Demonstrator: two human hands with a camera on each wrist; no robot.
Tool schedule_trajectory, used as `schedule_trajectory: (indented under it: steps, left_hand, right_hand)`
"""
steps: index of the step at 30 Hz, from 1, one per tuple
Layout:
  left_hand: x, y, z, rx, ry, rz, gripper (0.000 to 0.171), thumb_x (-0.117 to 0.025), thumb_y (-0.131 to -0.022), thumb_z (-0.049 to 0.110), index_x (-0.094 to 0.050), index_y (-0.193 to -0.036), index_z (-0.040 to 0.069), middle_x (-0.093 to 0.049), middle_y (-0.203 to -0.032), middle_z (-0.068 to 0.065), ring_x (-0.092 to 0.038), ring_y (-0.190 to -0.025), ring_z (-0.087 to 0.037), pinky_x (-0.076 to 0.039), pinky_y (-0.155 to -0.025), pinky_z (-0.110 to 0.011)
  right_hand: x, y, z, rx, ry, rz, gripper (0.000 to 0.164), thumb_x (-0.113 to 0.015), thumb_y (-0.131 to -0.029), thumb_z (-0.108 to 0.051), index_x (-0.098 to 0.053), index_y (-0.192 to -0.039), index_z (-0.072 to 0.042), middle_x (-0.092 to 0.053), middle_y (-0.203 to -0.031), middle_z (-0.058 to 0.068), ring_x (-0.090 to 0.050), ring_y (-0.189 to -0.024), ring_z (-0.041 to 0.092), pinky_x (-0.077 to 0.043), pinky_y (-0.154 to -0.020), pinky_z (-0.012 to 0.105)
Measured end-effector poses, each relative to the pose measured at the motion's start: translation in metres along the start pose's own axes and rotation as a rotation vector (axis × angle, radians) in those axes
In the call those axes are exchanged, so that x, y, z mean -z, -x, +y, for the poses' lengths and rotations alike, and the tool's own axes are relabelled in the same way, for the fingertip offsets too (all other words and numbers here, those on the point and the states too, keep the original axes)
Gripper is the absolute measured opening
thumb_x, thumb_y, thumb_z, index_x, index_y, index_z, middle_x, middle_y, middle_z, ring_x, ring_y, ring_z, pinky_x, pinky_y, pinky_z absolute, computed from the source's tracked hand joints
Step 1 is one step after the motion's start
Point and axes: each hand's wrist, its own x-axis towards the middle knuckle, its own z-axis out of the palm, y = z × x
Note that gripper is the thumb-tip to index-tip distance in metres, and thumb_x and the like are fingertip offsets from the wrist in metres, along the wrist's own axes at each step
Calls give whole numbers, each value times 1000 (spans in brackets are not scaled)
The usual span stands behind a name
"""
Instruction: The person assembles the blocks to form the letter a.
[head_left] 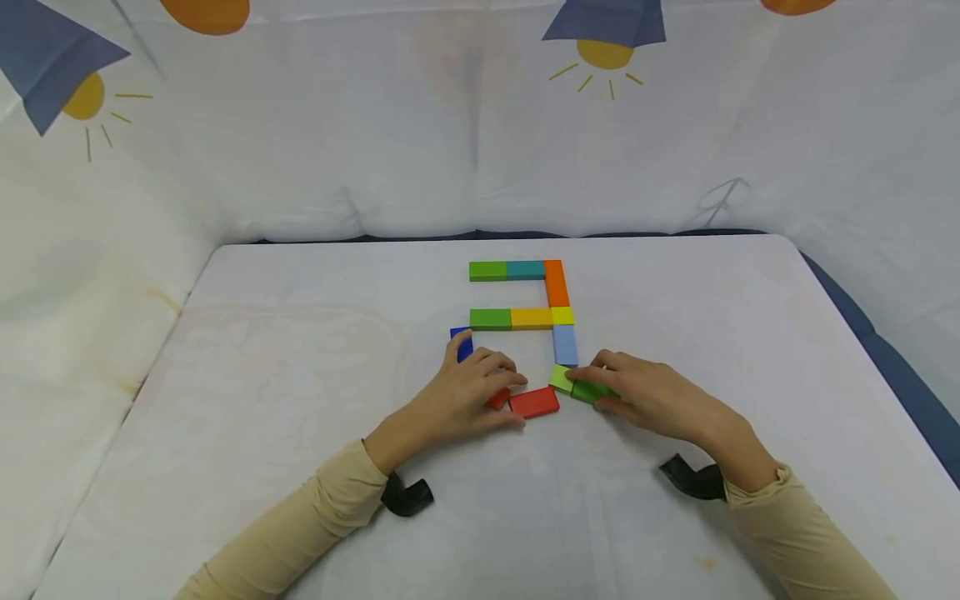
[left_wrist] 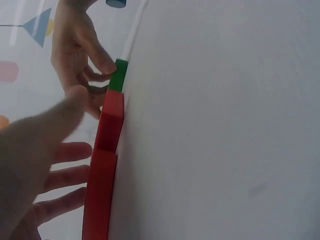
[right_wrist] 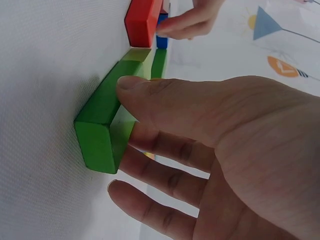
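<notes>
My right hand [head_left: 648,392] pinches a green block [right_wrist: 95,145] between thumb and fingers; the block lies on the table, its end against a small light green block [head_left: 560,378]. Over the left part of the row, my left hand [head_left: 476,387] is spread with its fingers just behind the red blocks. One red block [head_left: 535,402] lies clear of the fingers; a second red block [head_left: 498,400] is partly hidden under the hand. A blue block [head_left: 461,343] shows behind the left index finger. From the light green block, a light blue block [head_left: 566,345] runs away from me.
Further back, a yellow block [head_left: 562,316], an amber block [head_left: 531,318] and a green one form a row. An orange block [head_left: 557,283] joins it to a teal block [head_left: 525,270] and another green one. The white table [head_left: 300,350] meets a printed cloth [head_left: 337,125] behind.
</notes>
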Motion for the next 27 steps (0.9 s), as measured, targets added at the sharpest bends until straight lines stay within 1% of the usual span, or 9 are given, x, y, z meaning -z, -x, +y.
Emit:
schedule_trajectory:
  steps: [3, 6, 10, 13, 16, 20, 22, 23, 27]
  left_hand:
    - [4, 0, -3, 20, 10, 14, 47, -60, -84, 57, -63, -118, 25, -60, -114, 10, -50, -113, -10, -10, -113, -59]
    - [8, 1, -8, 53, 31, 29, 41, -55, -89, 54, -63, -119, 26, -60, -115, 11, -50, -114, -10, -9, -113, -59]
    - [17, 1, -16, 101, 70, 53, 35, -44, -97, 45, -64, -118, 25, -60, -115, 9, -50, -115, -11, -7, -113, -59]
    - [27, 3, -23, 126, 98, 82, 38, -37, -100, 43, -64, -118, 23, -60, -115, 7, -50, -115, -14, -5, -113, -58]
    - [37, 5, -30, 156, 114, 101, 43, -32, -101, 44, -65, -117, 21, -59, -116, 6, -49, -117, -15, -3, -113, -57]
    - [50, 9, -41, 201, 138, 127, 44, -33, -101, 45, -65, -117, 19, -59, -119, 3, -50, -119, -15, -2, -113, -57]
    - [55, 11, -49, 212, 142, 151, 41, -36, -101, 43, -65, -118, 20, -59, -121, 2, -50, -119, -17, -5, -113, -57]
    - [58, 12, -54, 217, 142, 164, 38, -39, -100, 42, -64, -119, 20, -59, -121, 0, -50, -119, -18, -8, -113, -57]
    - [66, 20, -73, 252, 106, 215, 31, -51, -97, 35, -62, -121, 19, -60, -120, -2, -52, -117, -22, -28, -106, -53]
  right_hand:
    - [0, 0, 1, 0, -4, -4, 49, -73, -83, -18, -58, -129, -25, -59, -110, -1, -55, -87, 9, -53, -73, 30]
    - [0, 0, 1, 3, -7, -5, 48, -72, -83, -18, -58, -128, -24, -59, -110, -1, -55, -87, 10, -54, -74, 30]
    - [0, -1, 0, 4, -6, -3, 47, -72, -83, -18, -59, -128, -25, -59, -108, -3, -55, -87, 8, -53, -74, 29]
    - [0, -1, 0, 8, -2, 3, 47, -73, -83, -18, -59, -127, -25, -59, -108, -4, -54, -87, 7, -53, -74, 28]
    - [0, -1, -1, 17, -1, 14, 46, -73, -82, -17, -60, -126, -23, -59, -107, -3, -54, -85, 7, -53, -73, 27]
    - [-1, -1, -2, 13, -5, 14, 45, -73, -82, -17, -60, -126, -23, -59, -106, -3, -53, -84, 7, -52, -73, 27]
    - [-1, -1, -2, 2, -10, 1, 46, -72, -83, -19, -58, -127, -23, -59, -106, -4, -52, -84, 6, -52, -72, 26]
    - [-1, -1, -2, -5, -16, -7, 48, -71, -84, -20, -56, -130, -23, -58, -105, -5, -52, -83, 6, -51, -71, 25]
    - [1, 2, 1, -42, -63, -23, 54, -68, -87, -24, -47, -137, -21, -57, -104, -6, -53, -84, 6, -50, -70, 25]
